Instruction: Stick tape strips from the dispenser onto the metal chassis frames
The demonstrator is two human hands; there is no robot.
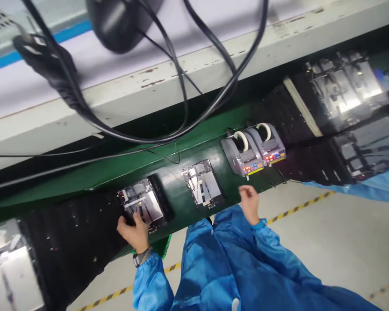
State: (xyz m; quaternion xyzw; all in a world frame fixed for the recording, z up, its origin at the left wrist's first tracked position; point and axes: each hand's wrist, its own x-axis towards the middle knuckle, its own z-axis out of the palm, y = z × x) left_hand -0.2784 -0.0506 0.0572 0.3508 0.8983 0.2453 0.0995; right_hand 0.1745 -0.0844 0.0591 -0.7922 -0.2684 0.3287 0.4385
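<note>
My left hand (134, 231) rests at the near left edge of an opened electronic device (154, 203), its thumb and fingers apart. Bare circuitry and silvery flat panels show in that device, with a pale strip across it. A second opened device (214, 183) of the same look lies to its right on the green bench (178, 194). My right hand (250, 205) hovers at the bench's front edge, fingers curled in; whatever they may hold is too small to make out. Just beyond it stands a grey tape dispenser (238, 157), a short pale tab at its outlet.
Another tape dispenser (274, 144) stands beside the first. Black belts or mats (81, 233) flank the bench, carrying more opened devices (346, 88). Black cables (162, 139) hang from the white shelf (132, 90) overhead. Yellow-black tape (301, 205) marks the floor.
</note>
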